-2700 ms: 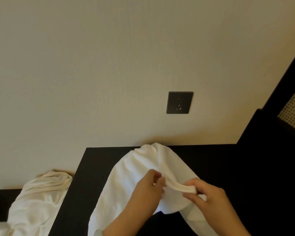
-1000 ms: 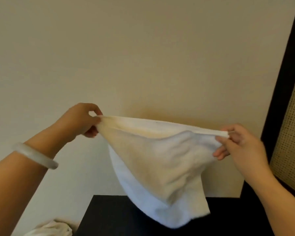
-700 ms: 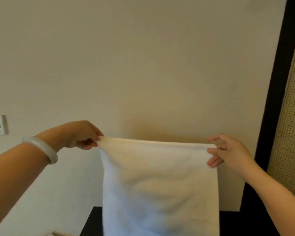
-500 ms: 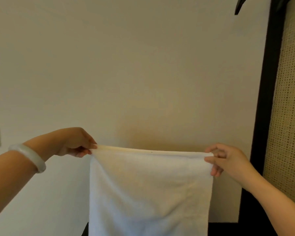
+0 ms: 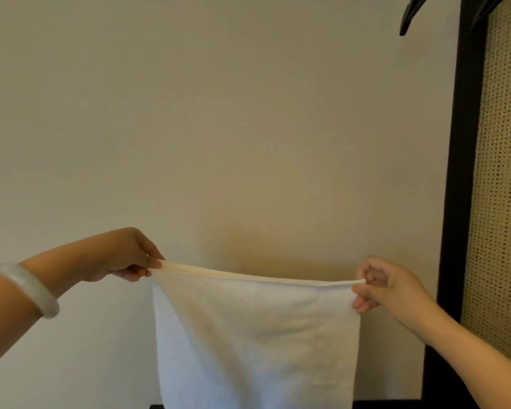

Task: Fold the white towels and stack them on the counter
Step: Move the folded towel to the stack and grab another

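Towel [image 5: 257,335]: long axis vert., hem up

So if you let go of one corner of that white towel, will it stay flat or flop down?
Probably flop: the white towel hangs limp below its top edge, which sags between the left hand and right hand. It seems light, since fingertip pinches alone hold it.

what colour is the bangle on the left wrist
The bangle is a pale, milky white, seen in the head view.
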`<state>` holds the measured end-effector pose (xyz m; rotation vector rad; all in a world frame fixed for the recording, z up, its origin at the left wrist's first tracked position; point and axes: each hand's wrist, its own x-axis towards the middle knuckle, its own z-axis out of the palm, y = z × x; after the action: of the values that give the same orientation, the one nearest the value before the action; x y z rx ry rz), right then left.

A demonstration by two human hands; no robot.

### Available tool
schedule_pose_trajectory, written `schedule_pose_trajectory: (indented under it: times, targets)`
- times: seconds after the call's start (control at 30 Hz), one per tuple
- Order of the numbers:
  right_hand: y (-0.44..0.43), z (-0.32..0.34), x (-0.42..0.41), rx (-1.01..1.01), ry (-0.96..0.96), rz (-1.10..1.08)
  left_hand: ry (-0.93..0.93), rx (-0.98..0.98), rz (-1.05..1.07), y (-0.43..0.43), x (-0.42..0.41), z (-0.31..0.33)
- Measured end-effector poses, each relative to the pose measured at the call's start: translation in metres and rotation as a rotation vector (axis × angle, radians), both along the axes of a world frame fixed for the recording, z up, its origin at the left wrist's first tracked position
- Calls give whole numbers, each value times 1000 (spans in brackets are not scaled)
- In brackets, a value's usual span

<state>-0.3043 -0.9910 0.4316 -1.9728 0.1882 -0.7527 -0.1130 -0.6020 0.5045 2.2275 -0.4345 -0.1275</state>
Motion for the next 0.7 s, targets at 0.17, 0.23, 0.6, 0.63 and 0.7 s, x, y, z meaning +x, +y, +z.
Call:
schedule_pose_trajectory:
  times: [0.17, 0.23, 0.6, 0.63, 0.7]
  targets:
    - [0, -1, -3, -52, 27, -12, -10, -136, 49, 0, 6, -2]
    - [-3, -3, -3, -76, 50, -46, -12, -174, 62, 0, 8, -3]
    - [6, -15, 4, -91, 141, -176, -63, -223, 78, 0, 2, -1]
    - [8, -15, 3, -33, 135, -149, -57, -233, 84, 0, 2, 0]
    - [11, -12, 2, 88, 121, -100, -41, -255, 99, 2, 1, 0]
